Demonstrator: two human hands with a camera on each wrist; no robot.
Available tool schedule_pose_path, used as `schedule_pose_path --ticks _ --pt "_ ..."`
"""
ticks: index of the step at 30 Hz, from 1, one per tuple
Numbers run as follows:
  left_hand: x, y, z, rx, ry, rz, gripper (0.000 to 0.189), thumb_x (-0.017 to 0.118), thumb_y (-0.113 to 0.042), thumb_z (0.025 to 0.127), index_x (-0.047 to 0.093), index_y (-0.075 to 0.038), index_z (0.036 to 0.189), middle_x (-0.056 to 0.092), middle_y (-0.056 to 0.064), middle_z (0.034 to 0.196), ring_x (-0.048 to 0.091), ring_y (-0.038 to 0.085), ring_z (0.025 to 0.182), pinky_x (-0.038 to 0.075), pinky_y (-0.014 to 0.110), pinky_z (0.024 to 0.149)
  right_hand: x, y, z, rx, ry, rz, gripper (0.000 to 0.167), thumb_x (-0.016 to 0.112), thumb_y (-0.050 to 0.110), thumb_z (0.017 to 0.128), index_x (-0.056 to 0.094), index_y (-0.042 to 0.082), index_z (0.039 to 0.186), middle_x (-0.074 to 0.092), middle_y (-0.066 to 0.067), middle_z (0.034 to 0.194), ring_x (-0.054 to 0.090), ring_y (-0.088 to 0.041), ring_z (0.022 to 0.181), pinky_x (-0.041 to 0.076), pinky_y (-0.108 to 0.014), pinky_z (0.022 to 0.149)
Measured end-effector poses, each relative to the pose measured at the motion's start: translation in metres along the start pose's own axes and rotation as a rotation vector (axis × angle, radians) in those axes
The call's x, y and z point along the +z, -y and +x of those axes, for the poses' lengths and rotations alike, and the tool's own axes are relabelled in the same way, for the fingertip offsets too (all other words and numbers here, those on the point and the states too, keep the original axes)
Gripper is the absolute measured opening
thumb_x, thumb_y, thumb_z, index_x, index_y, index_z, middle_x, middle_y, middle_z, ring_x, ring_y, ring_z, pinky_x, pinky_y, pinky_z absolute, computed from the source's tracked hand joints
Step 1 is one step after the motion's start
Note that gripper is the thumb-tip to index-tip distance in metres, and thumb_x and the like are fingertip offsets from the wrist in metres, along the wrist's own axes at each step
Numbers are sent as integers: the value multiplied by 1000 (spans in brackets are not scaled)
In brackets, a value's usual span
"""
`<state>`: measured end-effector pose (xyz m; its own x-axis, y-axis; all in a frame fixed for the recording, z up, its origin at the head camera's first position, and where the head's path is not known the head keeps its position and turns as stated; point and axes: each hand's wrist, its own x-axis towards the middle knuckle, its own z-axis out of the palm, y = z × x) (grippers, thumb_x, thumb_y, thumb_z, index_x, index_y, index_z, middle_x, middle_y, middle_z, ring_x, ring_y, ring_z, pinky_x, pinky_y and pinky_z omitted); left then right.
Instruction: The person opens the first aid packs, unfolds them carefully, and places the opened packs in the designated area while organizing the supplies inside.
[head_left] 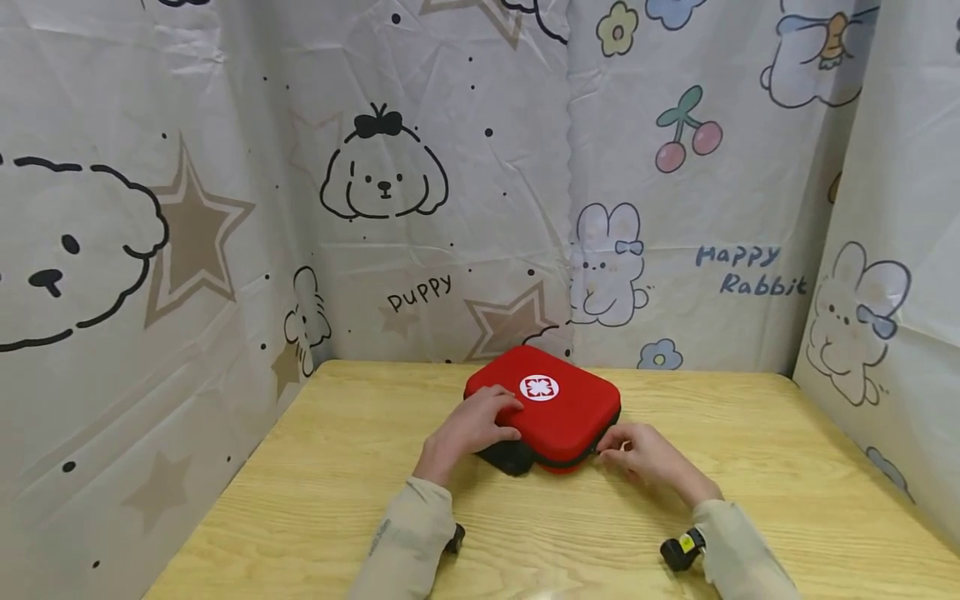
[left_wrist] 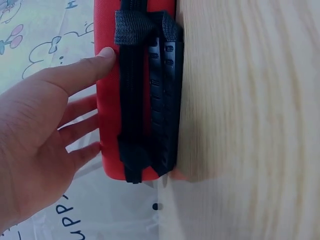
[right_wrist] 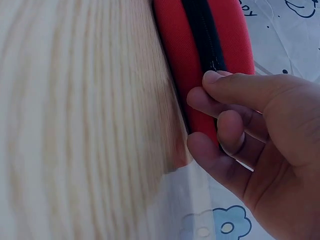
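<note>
A red zippered case [head_left: 570, 408] with a white round emblem on its lid lies on the table. My left hand [head_left: 474, 425] rests on the lid, fingers extended across it and thumb on the near edge. Below that thumb, a black carry handle [left_wrist: 164, 95] hangs from the case's side by fabric loops. At the right side of the case, my right hand [head_left: 645, 458] pinches the zipper pull [right_wrist: 213, 65] between thumb and index finger. The pull is mostly covered by the fingertips. The black zipper [right_wrist: 202, 25] appears closed along the visible stretch.
The case stands on a light wood-grain table [head_left: 315, 500], near its back edge. A printed cloth curtain [head_left: 480, 167] encloses the back and both sides. Small black devices are strapped at both wrists, such as the right wrist camera [head_left: 682, 548].
</note>
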<state>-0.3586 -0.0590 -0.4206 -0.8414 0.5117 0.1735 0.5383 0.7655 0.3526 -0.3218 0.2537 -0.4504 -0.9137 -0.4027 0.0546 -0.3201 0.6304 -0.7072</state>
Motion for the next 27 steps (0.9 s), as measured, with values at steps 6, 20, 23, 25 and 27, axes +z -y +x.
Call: schedule_pose_path --ticks 6,20,23,25,27 --pt "5 4 2 27 -33 6 43 77 -34 86 67 -22 126 58 -1 131 50 17 122 49 36 102 -1 0 0 12 -6 -6 6 66 12 94 71 9 96 64 -5 84 46 -11 47 39 -23 43" --pt "7 0 1 51 -84 104 39 75 -36 87 67 -22 122 60 -2 120 53 16 114 48 34 99 3 11 1 -83 48 -22 8 69 14 93 71 7 92 65 -6 81 51 -10 56 46 -25 48" --pt "8 -1 0 49 -90 109 38 76 -35 86 68 -22 121 61 -2 118 53 16 112 49 34 98 5 11 1 -92 57 -37 7 69 14 93 71 7 91 66 -5 80 51 -7 57 47 -25 49" --pt "7 -2 1 42 -94 106 38 77 -35 86 68 -21 120 61 -1 117 53 16 111 49 34 96 4 12 1 -93 59 -39 7 69 14 93 71 7 91 66 -5 80 51 -6 58 48 -25 49" --pt "6 -3 2 28 -97 94 38 78 -34 85 68 -21 120 61 -1 116 53 17 111 50 34 95 3 14 1 -92 61 -40 7 69 14 93 71 8 92 66 -5 80 51 -6 58 47 -25 49"
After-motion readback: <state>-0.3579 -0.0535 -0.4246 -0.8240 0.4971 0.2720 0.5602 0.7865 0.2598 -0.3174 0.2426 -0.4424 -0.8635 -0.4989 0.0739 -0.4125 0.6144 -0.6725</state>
